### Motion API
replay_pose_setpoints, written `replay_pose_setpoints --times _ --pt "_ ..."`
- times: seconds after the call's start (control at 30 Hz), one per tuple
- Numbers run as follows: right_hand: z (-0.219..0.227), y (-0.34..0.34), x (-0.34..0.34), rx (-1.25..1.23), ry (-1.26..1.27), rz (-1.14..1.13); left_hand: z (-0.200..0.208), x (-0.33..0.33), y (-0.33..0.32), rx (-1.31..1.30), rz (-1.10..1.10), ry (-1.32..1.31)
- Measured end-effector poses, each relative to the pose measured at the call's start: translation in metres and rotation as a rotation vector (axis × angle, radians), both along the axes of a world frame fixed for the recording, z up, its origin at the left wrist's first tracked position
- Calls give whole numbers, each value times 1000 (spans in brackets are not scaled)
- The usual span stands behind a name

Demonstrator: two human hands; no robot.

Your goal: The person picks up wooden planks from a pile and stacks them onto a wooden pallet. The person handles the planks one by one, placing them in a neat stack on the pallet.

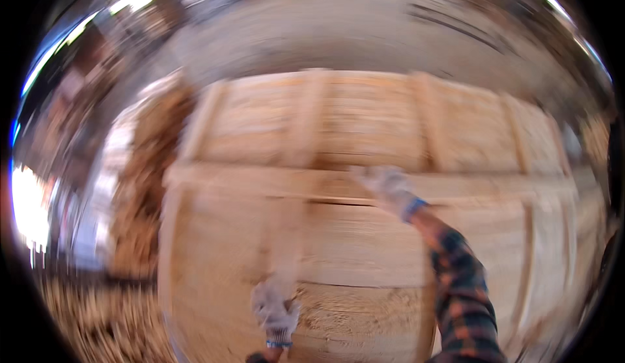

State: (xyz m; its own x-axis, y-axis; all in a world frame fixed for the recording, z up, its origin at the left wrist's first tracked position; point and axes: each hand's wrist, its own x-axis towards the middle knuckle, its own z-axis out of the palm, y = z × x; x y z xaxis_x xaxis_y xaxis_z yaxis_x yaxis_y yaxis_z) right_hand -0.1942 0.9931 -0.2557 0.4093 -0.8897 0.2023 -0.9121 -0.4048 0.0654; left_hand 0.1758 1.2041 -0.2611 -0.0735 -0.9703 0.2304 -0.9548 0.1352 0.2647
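A pale wooden crate (364, 246) fills the frame's middle. The right hand (388, 189), gloved, is at its crosswise rail (247, 182) near centre, the gloved left hand (276, 307) at lower centre; I cannot tell if either grips

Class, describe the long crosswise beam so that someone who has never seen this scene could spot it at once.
Start from the large pale wooden structure mid-picture. Across it, left to right, runs the beam, with the person's gloved right hand at it near the middle. Unlike the strips above and below, which run away from the person, it spans nearly the whole width.
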Motion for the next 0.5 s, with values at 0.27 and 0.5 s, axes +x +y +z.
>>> replay_pose_setpoints --times 0.27,0.5 --pt "0 15 27 126 2 -121 -14 -43 3 -73 201 -288" --pt "-21 65 67 -356 159 -384 -18 -27 24 -113 201 -322"
